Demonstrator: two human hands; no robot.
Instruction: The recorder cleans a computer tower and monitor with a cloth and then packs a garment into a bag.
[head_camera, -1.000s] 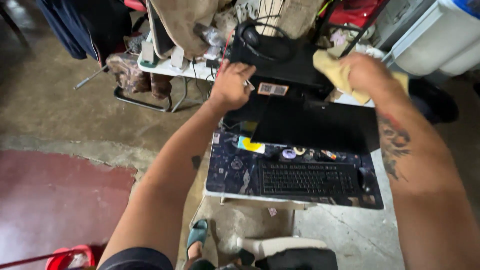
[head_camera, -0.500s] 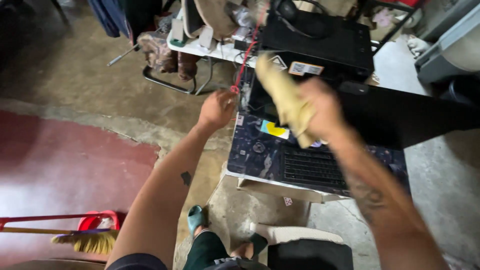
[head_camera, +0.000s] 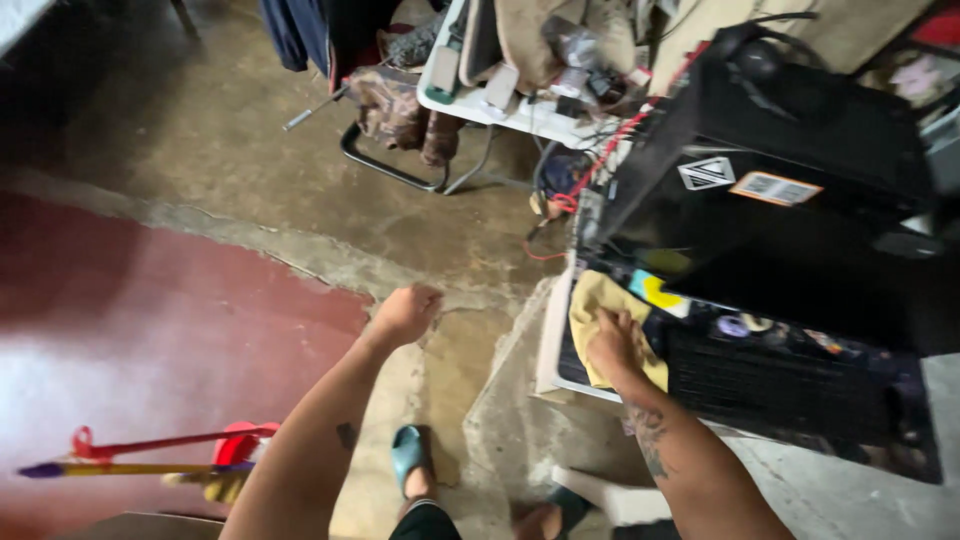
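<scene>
My right hand (head_camera: 612, 343) presses a yellow cloth (head_camera: 600, 310) onto the left end of a dark patterned mat (head_camera: 760, 345) that carries a black keyboard (head_camera: 770, 375). The mat lies on a small white table (head_camera: 552, 340). A black computer case (head_camera: 790, 190) stands just behind the keyboard. My left hand (head_camera: 405, 312) is closed in a loose fist over the concrete floor, left of the table, with nothing in it.
A white shelf (head_camera: 520, 105) piled with cables, bags and clutter stands behind. Red wires (head_camera: 600, 165) hang beside the case. A red and yellow broom (head_camera: 150, 455) lies on the red floor at lower left. My feet in blue sandals (head_camera: 410, 455) are below.
My right hand has brought the yellow cloth down from the air onto the mat's left end. My left hand has left the table and hangs over the floor. The view swung left.
</scene>
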